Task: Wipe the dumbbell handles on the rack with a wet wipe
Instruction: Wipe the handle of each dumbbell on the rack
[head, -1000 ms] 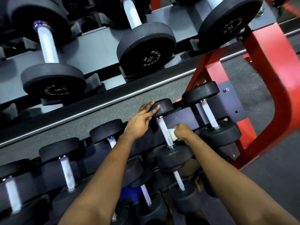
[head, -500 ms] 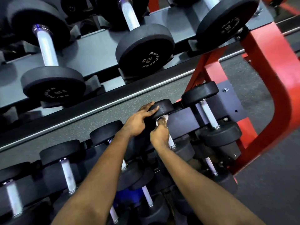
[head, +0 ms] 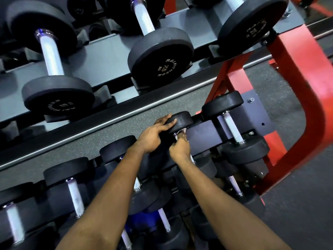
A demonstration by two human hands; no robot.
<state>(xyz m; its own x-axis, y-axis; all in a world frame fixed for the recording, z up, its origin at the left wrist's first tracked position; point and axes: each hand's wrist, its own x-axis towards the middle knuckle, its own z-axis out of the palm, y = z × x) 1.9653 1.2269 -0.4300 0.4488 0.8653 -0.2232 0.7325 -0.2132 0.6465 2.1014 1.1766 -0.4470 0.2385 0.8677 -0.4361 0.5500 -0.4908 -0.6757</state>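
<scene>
The wet wipe (head: 181, 131) shows as a small white bunch at the far end of the handle (head: 192, 160) of a small dumbbell (head: 183, 120) on the lower tier of the rack (head: 203, 134). It sits just under the dumbbell's far black head. The right hand (head: 180, 150) is curled round the handle with the wipe in its grip, hiding most of the bar. The left hand (head: 153, 136) lies on the far head, fingers straight and flat against the rubber. Just to the right sits a neighbouring dumbbell (head: 232, 129), its bare chrome bar showing. Larger dumbbells (head: 160, 55) fill the grey upper tier. The red frame (head: 295, 152) stands at the right end, on speckled dark floor (head: 297, 204).
</scene>
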